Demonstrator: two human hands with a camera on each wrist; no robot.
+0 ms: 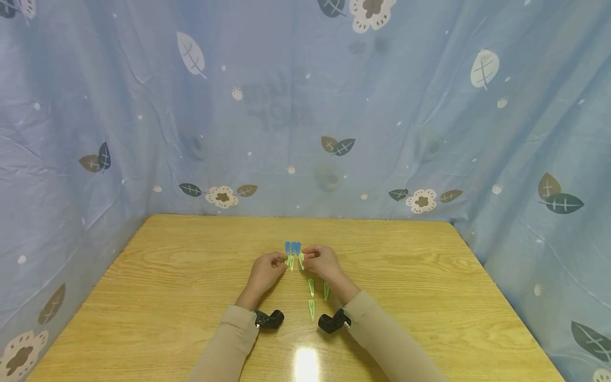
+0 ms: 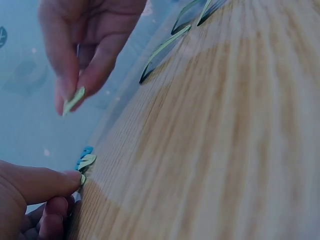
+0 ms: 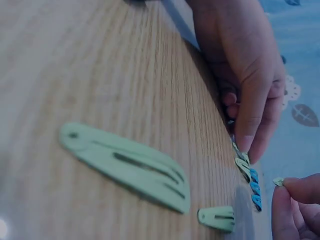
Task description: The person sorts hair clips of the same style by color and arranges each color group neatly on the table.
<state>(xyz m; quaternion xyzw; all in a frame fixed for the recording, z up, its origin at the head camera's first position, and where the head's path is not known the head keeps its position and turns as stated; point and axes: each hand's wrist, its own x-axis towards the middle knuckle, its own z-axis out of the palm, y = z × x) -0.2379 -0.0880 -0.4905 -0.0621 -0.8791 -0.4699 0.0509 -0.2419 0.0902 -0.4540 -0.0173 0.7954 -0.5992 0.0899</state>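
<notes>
Held clip, handling: The light-green, teardrop-shaped hair clip point(image 2: 74, 101) should be very light. Judged thin, stiff and springy, probably coated metal, with low risk of breakage. The smooth finish may slip or twist under a small contact area.
Held clip, grip point: Best taken by the 2 long edges near mid-length, with thumb and index fingertip. A clip lying flat offers only a low edge for pickup.
Clip, appearance: Pale green, flat, 1 narrow rounded end with a dark dot, 1 broader end, slots cut along the body; clearest on the nearest of the loose light-green hair clips point(image 3: 125, 167).
Held clip, position: Raised off the yellow wood-grain worktop point(image 1: 406, 265), between the fingertips of the right hand point(image 1: 322, 261).
Right hand: Pinching the held clip.
Left hand: The left hand point(image 1: 265, 273) pinches the outer light-green clip point(image 2: 83, 179) at worktop level.
Green pair: The outer clip lies just beside the inner light-green clip point(image 1: 291, 263).
Blue row: 3 slim blue hair clips point(image 1: 293, 248) lie side by side beyond the green pair. Contact between the rows: cannot tell.
Loose clips: 3 on the worktop between the forearms; 2 in line, 1 near the right wrist.
</notes>
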